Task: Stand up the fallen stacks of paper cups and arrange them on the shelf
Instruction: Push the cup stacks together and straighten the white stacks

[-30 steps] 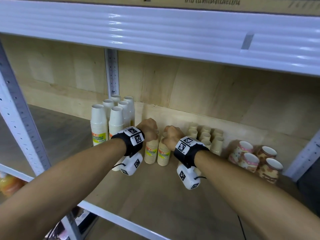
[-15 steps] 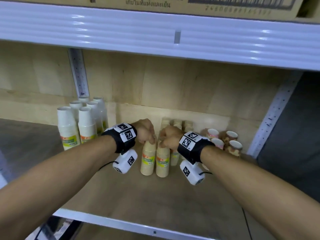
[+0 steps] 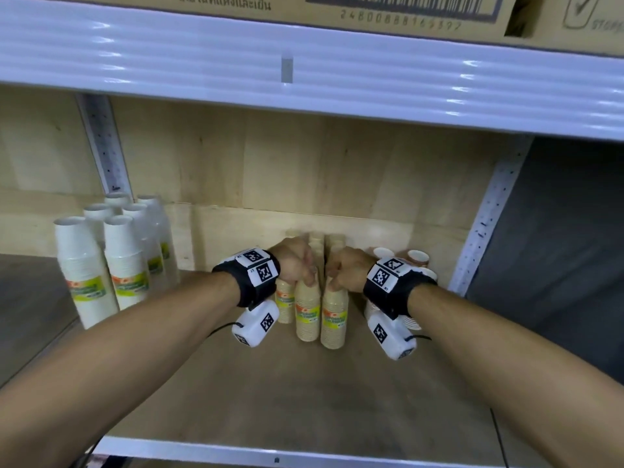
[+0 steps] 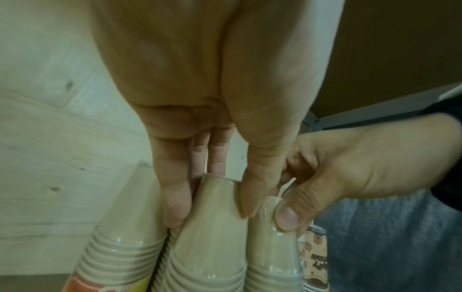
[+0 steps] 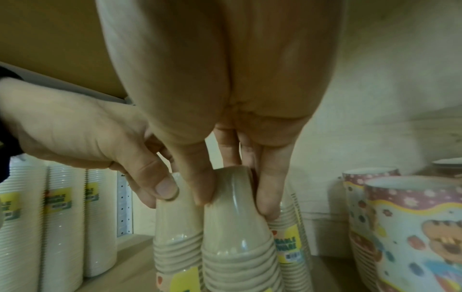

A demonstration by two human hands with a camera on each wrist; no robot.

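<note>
On the shelf point(image 3: 236, 393), both hands pinch the tops of upright tan cup stacks point(image 3: 319, 309); a careless release could topple the packed neighbours.

A cardboard box point(image 3: 337, 8) printed with a barcode, a row of digits and a line of script sits on the white metal beam point(image 3: 304, 72) overhead; a second box point(image 3: 580, 18) stands just beside it to the right. A pale wooden back panel point(image 3: 304, 170) closes the rear. A perforated grey upright point(image 3: 104, 146) rises at the back left, another point(image 3: 489, 211) at the right, with a dark wall point(image 3: 574, 248) beyond it.
</note>
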